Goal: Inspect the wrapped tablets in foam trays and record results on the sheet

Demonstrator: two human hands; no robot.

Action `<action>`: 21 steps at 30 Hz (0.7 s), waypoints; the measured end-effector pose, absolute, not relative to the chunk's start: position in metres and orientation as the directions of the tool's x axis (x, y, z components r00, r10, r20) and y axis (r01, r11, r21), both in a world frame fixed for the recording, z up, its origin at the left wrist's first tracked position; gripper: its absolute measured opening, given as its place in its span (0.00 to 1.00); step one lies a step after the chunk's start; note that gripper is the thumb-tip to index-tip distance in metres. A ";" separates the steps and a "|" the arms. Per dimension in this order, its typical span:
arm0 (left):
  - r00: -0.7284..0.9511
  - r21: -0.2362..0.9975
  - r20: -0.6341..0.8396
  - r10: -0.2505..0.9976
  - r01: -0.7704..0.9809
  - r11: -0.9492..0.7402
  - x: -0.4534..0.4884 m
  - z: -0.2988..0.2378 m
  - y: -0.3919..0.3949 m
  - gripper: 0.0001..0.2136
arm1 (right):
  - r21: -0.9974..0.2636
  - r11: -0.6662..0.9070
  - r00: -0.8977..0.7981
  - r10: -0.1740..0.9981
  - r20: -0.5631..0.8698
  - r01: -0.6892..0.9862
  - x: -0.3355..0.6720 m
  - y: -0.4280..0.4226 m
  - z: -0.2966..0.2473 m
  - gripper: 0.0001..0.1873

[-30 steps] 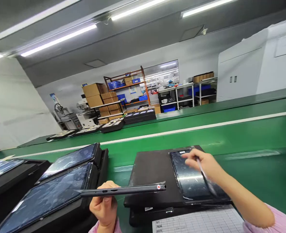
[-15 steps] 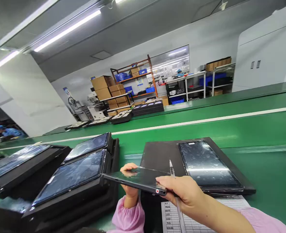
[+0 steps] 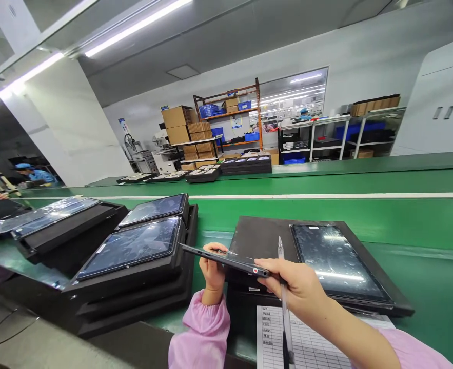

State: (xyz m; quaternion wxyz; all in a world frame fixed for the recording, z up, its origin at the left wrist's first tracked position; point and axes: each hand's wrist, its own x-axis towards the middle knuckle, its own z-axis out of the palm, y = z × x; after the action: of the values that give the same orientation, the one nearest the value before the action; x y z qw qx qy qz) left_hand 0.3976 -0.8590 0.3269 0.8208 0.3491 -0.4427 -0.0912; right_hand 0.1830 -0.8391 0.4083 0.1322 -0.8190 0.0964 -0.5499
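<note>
A thin dark tablet is held edge-on above a black foam tray on the green belt. My left hand grips the tablet's near long edge, fingers curled over it. My right hand pinches the tablet's right corner, by a small red sticker, and also carries a clear pen pointing upward. A second tablet lies flat in the tray's right slot.
Stacked black trays with tablets stand to the left, more beyond. A printed form lies under my right wrist. A green conveyor runs across. Shelves with cartons stand behind. Another person is far left.
My right hand left the tablet lying in the tray and took hold of the held tablet's right end. The view swung left and slightly down.
</note>
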 end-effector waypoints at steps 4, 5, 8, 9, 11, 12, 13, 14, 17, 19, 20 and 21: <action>0.563 0.622 0.693 -0.450 -0.152 0.768 0.396 0.332 -0.861 0.20 | -0.335 -0.942 0.347 -0.316 0.883 -0.007 0.184 -0.841 0.413 0.16; 0.558 0.616 0.699 -0.447 -0.152 0.773 0.396 0.333 -0.861 0.20 | -0.341 -0.940 0.343 -0.321 0.883 -0.003 0.184 -0.841 0.413 0.15; 0.546 0.605 0.710 -0.446 -0.147 0.783 0.394 0.336 -0.861 0.20 | -0.364 -0.932 0.338 -0.342 0.877 0.001 0.184 -0.841 0.414 0.16; 0.544 0.602 0.711 -0.446 -0.144 0.785 0.394 0.337 -0.861 0.20 | -0.372 -0.928 0.339 -0.349 0.874 0.002 0.183 -0.842 0.414 0.16; 0.544 0.598 0.712 -0.443 -0.140 0.790 0.394 0.337 -0.862 0.20 | -0.384 -0.924 0.338 -0.361 0.869 -0.001 0.183 -0.842 0.415 0.17; 0.546 0.595 0.712 -0.440 -0.138 0.792 0.394 0.338 -0.863 0.19 | -0.388 -0.922 0.335 -0.367 0.868 -0.005 0.183 -0.842 0.416 0.17; 0.549 0.593 0.712 -0.438 -0.136 0.794 0.394 0.337 -0.864 0.19 | -0.391 -0.920 0.332 -0.373 0.867 -0.012 0.183 -0.842 0.416 0.17; 0.551 0.591 0.712 -0.436 -0.133 0.796 0.394 0.337 -0.865 0.19 | -0.394 -0.919 0.330 -0.379 0.865 -0.020 0.183 -0.842 0.417 0.18; 0.555 0.591 0.706 -0.440 -0.120 0.798 0.396 0.336 -0.868 0.20 | -0.397 -0.916 0.335 -0.389 0.858 -0.046 0.182 -0.844 0.420 0.18; 0.559 0.594 0.700 -0.445 -0.110 0.797 0.398 0.335 -0.870 0.20 | -0.393 -0.918 0.337 -0.387 0.858 -0.054 0.182 -0.845 0.421 0.17; 0.561 0.597 0.696 -0.448 -0.105 0.796 0.398 0.334 -0.870 0.19 | -0.389 -0.919 0.336 -0.385 0.860 -0.056 0.182 -0.845 0.421 0.16; 0.564 0.599 0.692 -0.451 -0.100 0.795 0.399 0.334 -0.871 0.19 | -0.383 -0.922 0.333 -0.380 0.863 -0.061 0.182 -0.846 0.420 0.14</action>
State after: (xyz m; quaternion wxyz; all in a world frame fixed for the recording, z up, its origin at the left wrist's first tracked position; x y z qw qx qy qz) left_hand 0.3990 -0.8708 0.3337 0.8308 0.3025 -0.4550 -0.1055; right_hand 0.1822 -0.8460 0.4205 0.1425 -0.8038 0.1372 -0.5610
